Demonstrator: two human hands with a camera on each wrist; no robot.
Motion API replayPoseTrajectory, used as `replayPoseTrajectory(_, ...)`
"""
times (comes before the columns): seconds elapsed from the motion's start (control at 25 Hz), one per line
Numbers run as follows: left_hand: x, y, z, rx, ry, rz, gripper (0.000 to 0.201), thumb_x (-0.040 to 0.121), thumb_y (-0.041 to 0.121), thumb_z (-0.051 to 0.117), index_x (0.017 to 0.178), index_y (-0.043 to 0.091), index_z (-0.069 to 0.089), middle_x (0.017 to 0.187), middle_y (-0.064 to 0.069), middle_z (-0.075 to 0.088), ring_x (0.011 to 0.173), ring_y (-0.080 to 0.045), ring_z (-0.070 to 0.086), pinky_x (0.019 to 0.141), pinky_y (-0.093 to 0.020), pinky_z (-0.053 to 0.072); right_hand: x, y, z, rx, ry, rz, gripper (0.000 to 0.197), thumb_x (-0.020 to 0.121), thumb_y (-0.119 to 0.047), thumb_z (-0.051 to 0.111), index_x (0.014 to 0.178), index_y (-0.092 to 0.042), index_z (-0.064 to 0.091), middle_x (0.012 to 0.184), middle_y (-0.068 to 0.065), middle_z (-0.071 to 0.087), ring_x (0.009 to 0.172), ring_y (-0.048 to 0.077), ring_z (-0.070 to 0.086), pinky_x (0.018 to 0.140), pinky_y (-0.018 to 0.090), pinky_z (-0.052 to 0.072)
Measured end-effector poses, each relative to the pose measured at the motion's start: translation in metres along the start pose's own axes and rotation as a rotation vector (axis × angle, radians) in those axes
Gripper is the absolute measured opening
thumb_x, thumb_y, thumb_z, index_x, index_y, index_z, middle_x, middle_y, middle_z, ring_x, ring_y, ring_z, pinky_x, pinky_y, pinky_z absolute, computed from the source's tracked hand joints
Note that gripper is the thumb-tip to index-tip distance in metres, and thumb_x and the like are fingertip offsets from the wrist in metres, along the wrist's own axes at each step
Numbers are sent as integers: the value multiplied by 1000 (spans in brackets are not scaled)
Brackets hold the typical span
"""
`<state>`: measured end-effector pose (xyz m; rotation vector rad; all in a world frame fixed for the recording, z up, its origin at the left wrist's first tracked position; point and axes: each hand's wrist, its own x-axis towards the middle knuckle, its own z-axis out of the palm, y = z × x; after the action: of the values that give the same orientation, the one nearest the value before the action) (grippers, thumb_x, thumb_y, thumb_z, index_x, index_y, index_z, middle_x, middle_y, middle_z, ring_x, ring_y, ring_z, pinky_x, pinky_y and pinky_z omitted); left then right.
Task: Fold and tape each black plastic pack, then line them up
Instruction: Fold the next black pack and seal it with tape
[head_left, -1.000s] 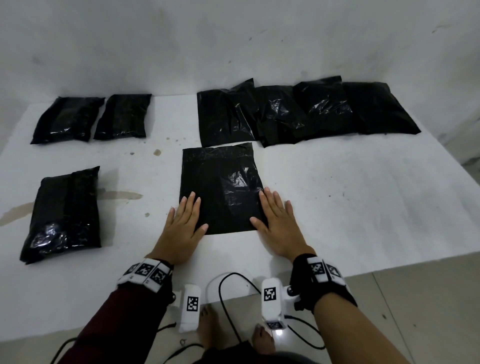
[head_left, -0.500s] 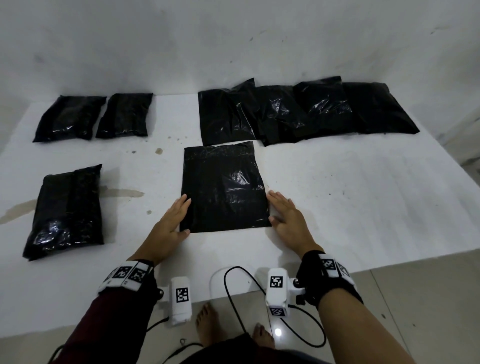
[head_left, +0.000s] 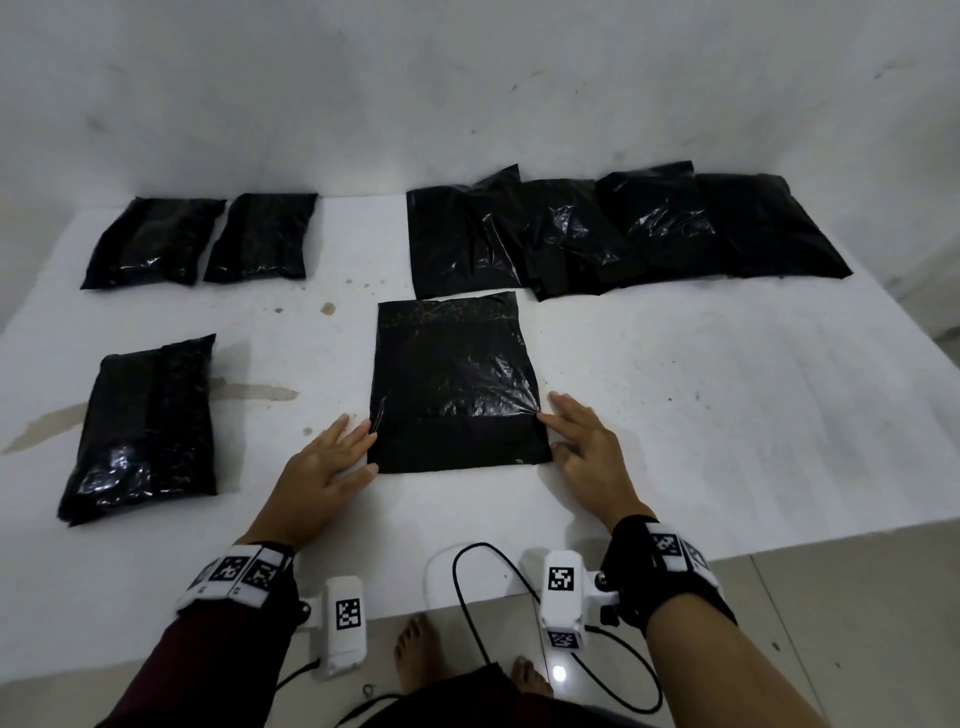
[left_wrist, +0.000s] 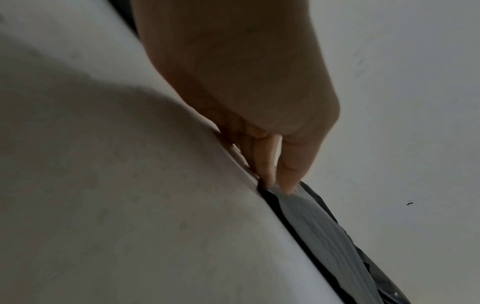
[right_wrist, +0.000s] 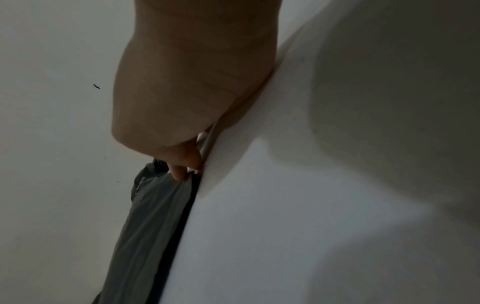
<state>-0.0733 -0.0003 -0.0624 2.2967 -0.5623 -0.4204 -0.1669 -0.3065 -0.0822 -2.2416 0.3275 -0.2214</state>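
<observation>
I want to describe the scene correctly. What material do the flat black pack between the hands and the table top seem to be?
Flat black pack: thin glossy plastic film, judging by its wrinkles and bright glints. Table top: a white, matte, hard-looking surface with stains; its material is unclear.

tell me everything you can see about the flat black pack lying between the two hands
The flat black pack is a thin, glossy, crinkled plastic bag, roughly rectangular, lying unfolded on the white table with its long sides running away from the person. No tape shows on it. The left hand touches its near left edge and the right hand its near right edge; both wrist views show fingertips at the plastic's rim. It lies apart from the other packs.
</observation>
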Motion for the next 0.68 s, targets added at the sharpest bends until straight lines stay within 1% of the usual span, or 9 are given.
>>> replayPoseTrajectory(0.08, 2, 0, -3, -29, 122, 4, 30, 87, 16, 64, 117, 11, 64, 131, -2, 54, 130, -10, 38, 109, -26, 25, 2, -6, 1, 64, 89, 67, 37, 80, 12, 50, 107, -3, 70, 132, 6, 56, 126, 18, 47, 111, 26, 30)
replayPoseTrajectory(0.16, 11, 3, -8, 8, 278, 42, 20, 82, 4, 67, 101, 2, 71, 112, -14, 66, 112, -23, 59, 98, -29, 38, 11, -11, -2, 58, 204, 102, 30, 80, 11, 52, 97, -1, 73, 116, 9, 66, 112, 23, 59, 98, 22, 39)
replayPoseTrajectory(0.2, 18, 5, -11, 47, 332, 68, 15, 80, 0, 68, 94, -2, 72, 102, -18, 70, 100, -28, 65, 91, -30, 42, 18, -13, -4, 17, 236, 91, 28, 80, 11, 52, 94, -2, 73, 108, 11, 69, 104, 26, 62, 91, 19, 40)
replayPoseTrajectory(0.24, 26, 5, -14, 87, 353, 89, 13, 78, -3, 69, 90, -4, 72, 95, -19, 71, 93, -31, 66, 86, -31, 44, 26, -14, -7, -33, 245, 74, 27, 79, 11, 52, 93, -2, 72, 102, 12, 70, 98, 28, 62, 84, 17, 38)
replayPoseTrajectory(0.32, 43, 2, -21, 166, 331, 144, 16, 75, -10, 67, 90, -4, 71, 93, -19, 70, 92, -36, 63, 85, -35, 43, 41, -14, -13, -115, 216, 21, 27, 79, 12, 51, 91, -3, 71, 97, 13, 70, 94, 30, 60, 76, 15, 32)
replayPoseTrajectory(0.4, 56, -3, -25, 255, 280, 243, 24, 70, -16, 67, 89, -2, 70, 92, -17, 69, 91, -36, 61, 84, -38, 43, 52, -13, -16, -192, 160, -80, 29, 77, 14, 52, 90, -5, 70, 95, 13, 67, 95, 31, 56, 77, 17, 30)
replayPoseTrajectory(0.48, 63, -2, -28, 331, 235, 352, 27, 64, -17, 71, 84, 1, 70, 88, -13, 69, 82, -34, 60, 77, -40, 48, 59, -11, -18, -270, 103, -209, 31, 73, 17, 57, 88, -7, 71, 92, 12, 64, 92, 33, 55, 79, 25, 37)
replayPoseTrajectory(0.56, 69, 0, -31, 413, 191, 476, 26, 60, -15, 76, 77, 3, 70, 81, -10, 68, 72, -31, 59, 67, -38, 50, 61, -9, -18, -323, 74, -302, 29, 70, 16, 64, 84, -8, 72, 90, 12, 63, 88, 33, 56, 76, 32, 45)
replayPoseTrajectory(0.68, 75, -1, -36, 468, 113, 580, 24, 57, -10, 81, 74, 5, 72, 77, -7, 69, 66, -28, 59, 60, -36, 51, 63, -6, -18, -360, 68, -368, 24, 71, 11, 69, 83, -9, 73, 91, 12, 61, 85, 33, 56, 72, 31, 44)
